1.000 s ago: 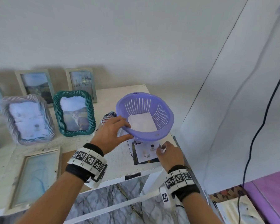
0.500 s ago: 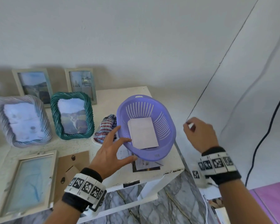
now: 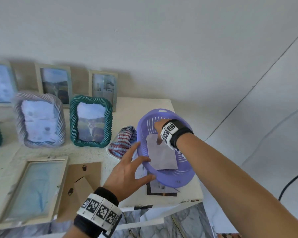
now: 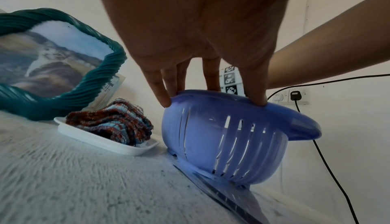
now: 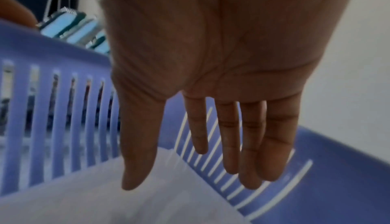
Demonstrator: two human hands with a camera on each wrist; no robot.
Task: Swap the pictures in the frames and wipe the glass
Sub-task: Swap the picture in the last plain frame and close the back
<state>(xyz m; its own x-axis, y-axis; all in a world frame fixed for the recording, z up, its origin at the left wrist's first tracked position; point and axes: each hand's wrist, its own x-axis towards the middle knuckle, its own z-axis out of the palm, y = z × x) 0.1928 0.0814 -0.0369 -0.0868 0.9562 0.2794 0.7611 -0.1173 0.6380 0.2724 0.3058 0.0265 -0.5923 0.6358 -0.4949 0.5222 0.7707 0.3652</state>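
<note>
- Head view: my left hand (image 3: pixel 127 176) rests straight, spread fingers on the near rim of the slotted purple plastic basket (image 3: pixel 179 177), which stands at the right end of the white table (image 3: pixel 141 107).
- Left wrist view: those fingertips (image 4: pixel 166 101) touch the rim from above, uncurled; the basket sits on a dark-bordered loose photo (image 3: pixel 162 190).
- My right hand (image 3: pixel 159 126) reaches into the basket, fingers straight and relaxed, holding nothing, just over the pale sheet of paper (image 3: pixel 162 157) on its floor.
- A checked red-and-blue cloth (image 3: pixel 122 141) lies on a small white tray just left of the basket.
- A flat pale wooden frame (image 3: pixel 29 189) lies at the near left beside its brown backing board (image 3: pixel 83 179).
- The teal rope-twist frame (image 3: pixel 90 121) and grey rope-twist frame (image 3: pixel 40 119) stand upright behind.
</note>
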